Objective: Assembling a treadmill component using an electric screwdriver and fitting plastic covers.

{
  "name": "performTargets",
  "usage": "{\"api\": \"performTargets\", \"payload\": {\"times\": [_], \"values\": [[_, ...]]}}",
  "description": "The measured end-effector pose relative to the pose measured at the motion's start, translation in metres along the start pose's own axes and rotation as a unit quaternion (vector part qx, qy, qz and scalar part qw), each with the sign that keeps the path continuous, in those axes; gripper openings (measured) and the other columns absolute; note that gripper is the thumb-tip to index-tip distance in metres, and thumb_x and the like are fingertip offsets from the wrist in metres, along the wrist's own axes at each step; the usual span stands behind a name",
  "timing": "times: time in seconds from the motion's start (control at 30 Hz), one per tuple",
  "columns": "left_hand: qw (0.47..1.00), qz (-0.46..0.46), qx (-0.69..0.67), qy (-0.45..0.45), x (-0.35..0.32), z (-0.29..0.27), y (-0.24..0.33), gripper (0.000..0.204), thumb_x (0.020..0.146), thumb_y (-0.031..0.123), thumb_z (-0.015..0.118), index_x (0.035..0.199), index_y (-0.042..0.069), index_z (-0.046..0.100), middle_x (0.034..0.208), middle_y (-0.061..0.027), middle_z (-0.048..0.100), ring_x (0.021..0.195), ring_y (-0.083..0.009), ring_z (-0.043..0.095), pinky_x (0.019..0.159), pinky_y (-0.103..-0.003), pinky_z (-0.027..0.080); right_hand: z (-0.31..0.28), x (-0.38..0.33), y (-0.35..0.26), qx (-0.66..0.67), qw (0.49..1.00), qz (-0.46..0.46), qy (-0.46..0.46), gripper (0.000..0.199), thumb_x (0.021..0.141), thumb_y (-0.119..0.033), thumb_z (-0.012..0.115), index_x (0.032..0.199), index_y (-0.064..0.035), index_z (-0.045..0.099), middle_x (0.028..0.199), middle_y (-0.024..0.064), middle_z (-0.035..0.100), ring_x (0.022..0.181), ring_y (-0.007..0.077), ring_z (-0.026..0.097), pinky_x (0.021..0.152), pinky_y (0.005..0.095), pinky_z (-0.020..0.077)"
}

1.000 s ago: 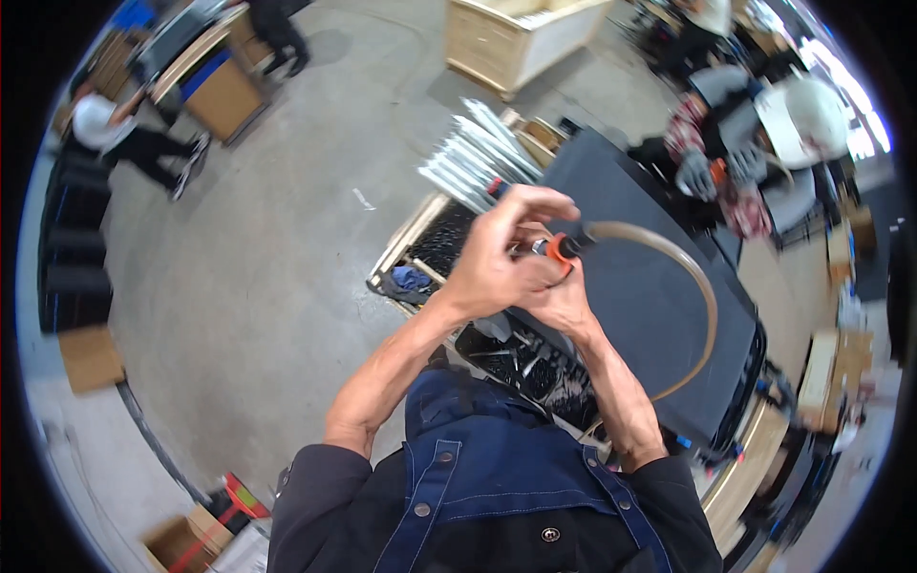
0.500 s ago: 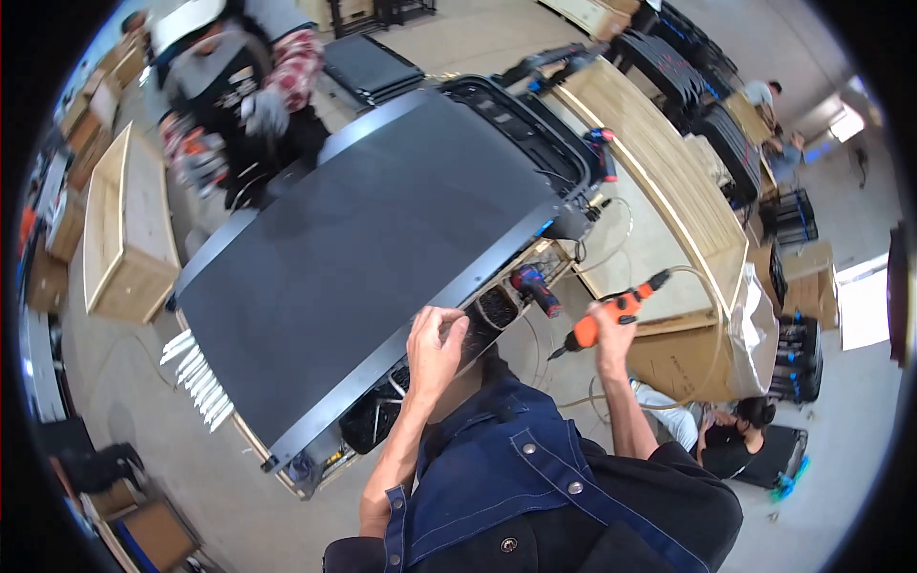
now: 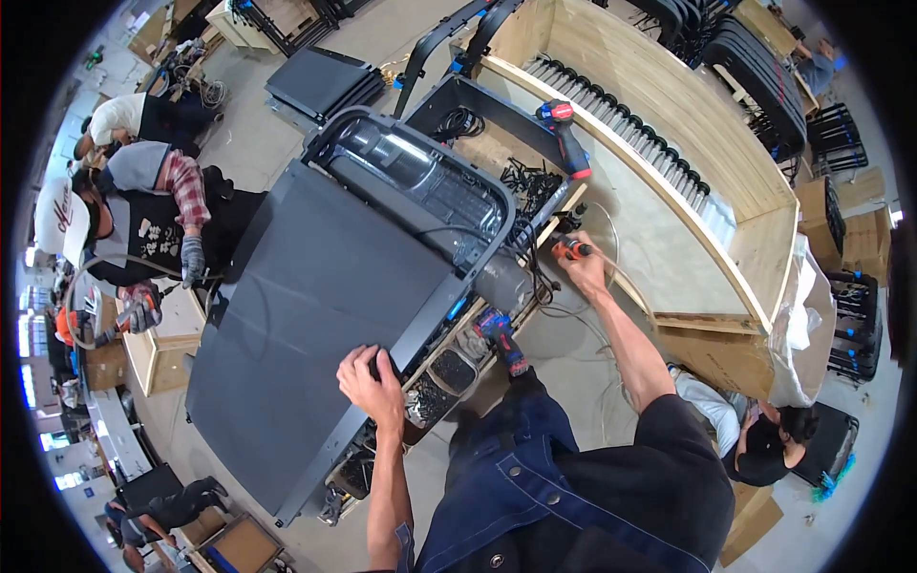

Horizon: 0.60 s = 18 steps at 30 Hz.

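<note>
My right hand (image 3: pixel 581 275) is wrapped round an orange power screwdriver (image 3: pixel 570 248) with a hose, beside the wooden crate at the right. Its tip is hard to make out. My left hand (image 3: pixel 371 384) rests on the near edge of a wide dark treadmill deck (image 3: pixel 287 315), at its grey side rail (image 3: pixel 330 444). The fingers are curled, and a small black piece (image 3: pixel 385 367) shows by the thumb, too little visible to name. A clear-topped housing (image 3: pixel 411 177) sits at the deck's far end.
A red-and-blue cordless driver (image 3: pixel 501 339) sits by trays of screws (image 3: pixel 453 371) below the rail; another driver (image 3: pixel 564 138) lies by a parts tray. A long wooden crate (image 3: pixel 659 277) holds metal rollers. Across the deck a gloved co-worker (image 3: pixel 143 215) holds an orange driver.
My right hand has carried the orange screwdriver up and away from me, beside the crate. My left hand has moved left onto the deck's edge. The view has shifted, and the co-worker appears farther left.
</note>
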<state>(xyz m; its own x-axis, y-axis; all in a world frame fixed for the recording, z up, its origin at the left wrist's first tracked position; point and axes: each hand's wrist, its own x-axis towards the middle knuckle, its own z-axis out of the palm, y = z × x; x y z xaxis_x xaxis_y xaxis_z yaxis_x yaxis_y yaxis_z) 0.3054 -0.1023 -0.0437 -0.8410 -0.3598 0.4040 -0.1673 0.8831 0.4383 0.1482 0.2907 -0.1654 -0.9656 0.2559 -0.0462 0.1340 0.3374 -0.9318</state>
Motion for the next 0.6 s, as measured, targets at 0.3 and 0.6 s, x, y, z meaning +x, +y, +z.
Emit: {"api": "performTargets", "payload": {"times": [0.3, 0.6], "values": [[0.999, 0.000, 0.041, 0.009, -0.001, 0.006, 0.019, 0.010, 0.090, 0.012, 0.068, 0.099, 0.007, 0.064, 0.107, -0.0115, 0.065, 0.106, -0.0316, 0.059, 0.095, -0.044, 0.042, 0.062, 0.031, 0.102, -0.197, 0.964, 0.147, -0.106, 0.041, 0.074, -0.017, 0.081, 0.112, -0.0109, 0.068, 0.104, 0.0162, 0.070, 0.103, 0.0362, 0.066, 0.089, 0.0432, 0.0537], [0.997, 0.033, 0.056, 0.046, -0.016, 0.001, 0.010, 0.010, 0.093, 0.012, 0.064, 0.098, 0.003, 0.066, 0.107, -0.0131, 0.066, 0.102, -0.0340, 0.061, 0.088, -0.046, 0.046, -0.043, -0.072, -0.023, -0.004, 0.942, 0.066, -0.330, 0.029, 0.086, -0.014, 0.073, 0.112, -0.0014, 0.071, 0.100, 0.0074, 0.073, 0.094, 0.0160, 0.068, 0.085, 0.0326, 0.0544]]}}
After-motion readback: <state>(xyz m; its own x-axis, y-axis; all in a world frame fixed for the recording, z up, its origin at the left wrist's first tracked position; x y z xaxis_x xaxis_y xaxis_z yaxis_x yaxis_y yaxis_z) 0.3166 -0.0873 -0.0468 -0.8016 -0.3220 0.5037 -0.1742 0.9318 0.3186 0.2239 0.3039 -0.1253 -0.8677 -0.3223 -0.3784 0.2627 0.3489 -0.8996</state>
